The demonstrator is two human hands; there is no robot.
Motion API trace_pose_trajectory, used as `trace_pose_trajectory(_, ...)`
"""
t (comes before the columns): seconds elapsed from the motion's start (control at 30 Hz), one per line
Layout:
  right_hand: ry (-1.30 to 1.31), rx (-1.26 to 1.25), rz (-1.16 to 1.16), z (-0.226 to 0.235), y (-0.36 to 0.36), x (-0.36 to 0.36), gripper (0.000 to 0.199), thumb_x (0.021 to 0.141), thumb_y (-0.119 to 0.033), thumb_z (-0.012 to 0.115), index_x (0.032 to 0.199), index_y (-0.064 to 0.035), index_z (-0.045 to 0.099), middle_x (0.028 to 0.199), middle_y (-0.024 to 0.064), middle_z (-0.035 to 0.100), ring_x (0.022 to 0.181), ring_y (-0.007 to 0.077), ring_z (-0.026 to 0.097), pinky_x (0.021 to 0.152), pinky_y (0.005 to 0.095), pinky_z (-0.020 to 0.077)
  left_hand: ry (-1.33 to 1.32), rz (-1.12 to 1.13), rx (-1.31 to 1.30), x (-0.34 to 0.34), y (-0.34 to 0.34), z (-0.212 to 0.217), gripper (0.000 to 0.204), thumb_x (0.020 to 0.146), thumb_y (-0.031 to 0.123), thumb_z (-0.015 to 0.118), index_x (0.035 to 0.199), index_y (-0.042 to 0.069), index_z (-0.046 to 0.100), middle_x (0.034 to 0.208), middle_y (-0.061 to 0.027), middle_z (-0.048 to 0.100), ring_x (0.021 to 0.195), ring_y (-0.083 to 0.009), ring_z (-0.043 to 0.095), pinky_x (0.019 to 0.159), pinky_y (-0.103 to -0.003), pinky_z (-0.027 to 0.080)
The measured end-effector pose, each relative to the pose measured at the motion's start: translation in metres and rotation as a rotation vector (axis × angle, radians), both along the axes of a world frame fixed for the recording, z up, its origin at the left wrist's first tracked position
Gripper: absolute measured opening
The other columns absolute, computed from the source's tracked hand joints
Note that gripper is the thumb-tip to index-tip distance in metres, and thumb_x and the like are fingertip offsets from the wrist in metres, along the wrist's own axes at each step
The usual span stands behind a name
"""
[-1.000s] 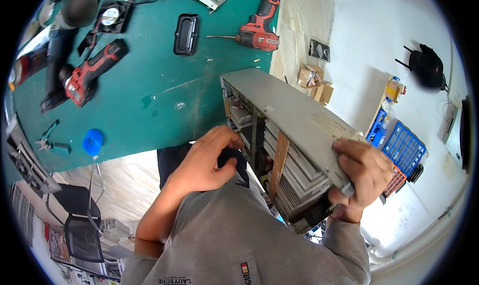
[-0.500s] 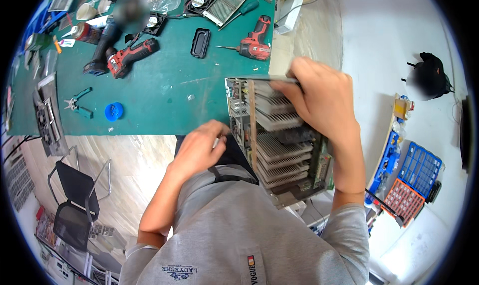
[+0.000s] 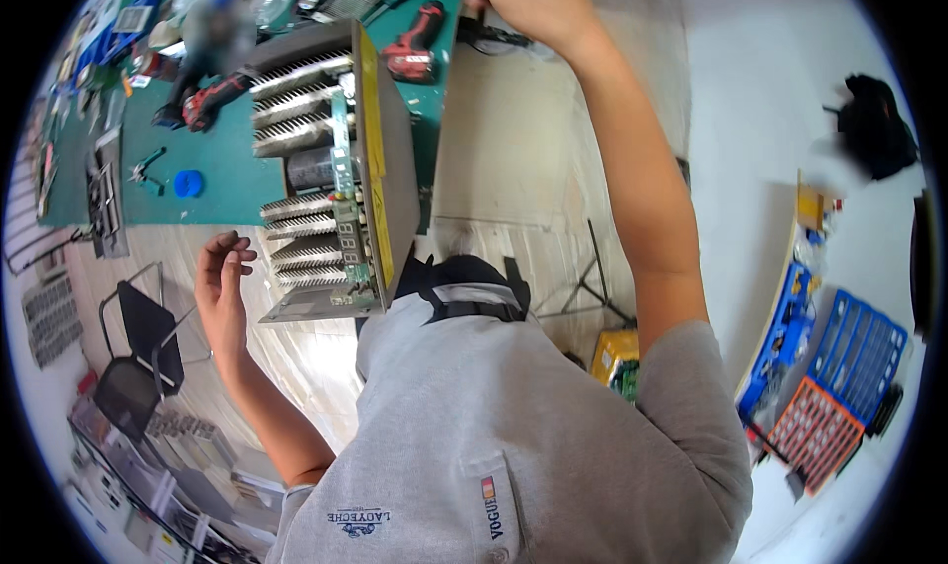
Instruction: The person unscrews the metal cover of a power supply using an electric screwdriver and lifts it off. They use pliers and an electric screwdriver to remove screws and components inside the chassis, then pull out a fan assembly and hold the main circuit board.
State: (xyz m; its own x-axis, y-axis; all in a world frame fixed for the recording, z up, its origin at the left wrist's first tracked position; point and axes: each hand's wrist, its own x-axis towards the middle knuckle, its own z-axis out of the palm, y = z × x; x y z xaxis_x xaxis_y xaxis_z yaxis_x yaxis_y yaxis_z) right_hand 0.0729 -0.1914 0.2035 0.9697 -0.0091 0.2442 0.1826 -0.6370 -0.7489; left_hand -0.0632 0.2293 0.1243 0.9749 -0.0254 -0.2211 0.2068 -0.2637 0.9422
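A metal electronics unit (image 3: 393, 159) with rows of finned heat sinks, a green circuit board and a yellow strip stands upright at the green table's (image 3: 232, 203) front edge. What bears its lower end is hidden. My left hand (image 3: 223, 273) is beside its lower left, empty, fingers loosely curled and apart, not touching the heat sinks. My right arm stretches far forward, and my right hand (image 3: 533, 1) is at the top edge of the view, away from the unit. Its fingers are blurred and partly cut off. Just below it lies a black object (image 3: 494, 37) I cannot make out.
A red and black power drill (image 3: 417, 45) lies behind the unit; another (image 3: 212, 102) lies left of it. Pliers (image 3: 148, 172) and a blue round dish (image 3: 188, 183) sit near the front edge. A black chair (image 3: 143, 337) stands left, a tripod (image 3: 597, 282) right.
The unit has moved left and turned, showing its circuit board side. My right hand has let go of it and reached forward. My left hand has moved left. The view has shifted.
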Motion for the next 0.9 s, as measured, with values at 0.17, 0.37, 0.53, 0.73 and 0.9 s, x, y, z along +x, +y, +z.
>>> trace_pose_trajectory(0.17,0.218,-0.224,-0.023,-0.090,-0.024,0.037,0.043,0.095,-0.044,0.049,0.093,-0.0034,0.063,0.083,0.0163,0.066,0.075,0.0336,0.065,0.071,0.0443,0.0490,-0.050,0.091,0.072,0.001,-0.003,0.023,0.023,0.099,0.013,0.051,0.117,-0.001,0.056,0.108,-0.0080,0.063,0.093,-0.0128,0.060,0.080,-0.026,0.045)
trace_pose_trajectory(0.37,0.282,-0.634,0.307,-0.188,-0.057,0.077,0.042,0.088,-0.012,0.059,0.128,-0.0103,0.049,0.142,0.0186,0.041,0.113,0.0350,0.056,0.089,0.0447,0.0488,-0.081,0.117,0.148,0.046,-0.007,0.033,0.023,0.099,0.014,0.052,0.116,0.000,0.057,0.106,-0.0068,0.064,0.092,-0.0122,0.060,0.079,-0.026,0.045)
trace_pose_trajectory(0.53,-0.134,-0.996,0.667,-0.263,-0.061,0.139,0.050,0.090,-0.009,0.048,0.140,-0.0133,0.044,0.144,0.0138,0.041,0.131,0.0295,0.043,0.110,0.0456,0.0333,0.015,0.030,0.187,0.094,-0.022,0.043,0.022,0.099,0.014,0.052,0.114,-0.001,0.056,0.103,-0.0058,0.063,0.092,-0.0113,0.058,0.082,-0.025,0.044)
trace_pose_trajectory(0.73,-0.236,-0.886,1.043,-0.331,-0.016,0.198,0.045,0.087,-0.012,0.049,0.131,-0.0026,0.049,0.116,0.0137,0.057,0.112,0.0284,0.055,0.101,0.0405,0.0412,0.140,0.119,0.340,0.132,-0.033,0.047,0.022,0.099,0.014,0.053,0.111,-0.004,0.058,0.102,-0.0064,0.062,0.094,-0.0136,0.058,0.086,-0.027,0.044)
trace_pose_trajectory(0.9,-0.090,-0.642,1.183,-0.324,-0.021,0.208,0.044,0.079,-0.012,0.058,0.123,-0.0052,0.054,0.099,0.0116,0.058,0.094,0.0288,0.059,0.083,0.0392,0.0471,0.388,0.055,0.243,0.167,-0.049,0.024,0.022,0.097,0.015,0.055,0.107,-0.004,0.060,0.102,-0.0070,0.063,0.096,-0.0149,0.059,0.088,-0.030,0.046)
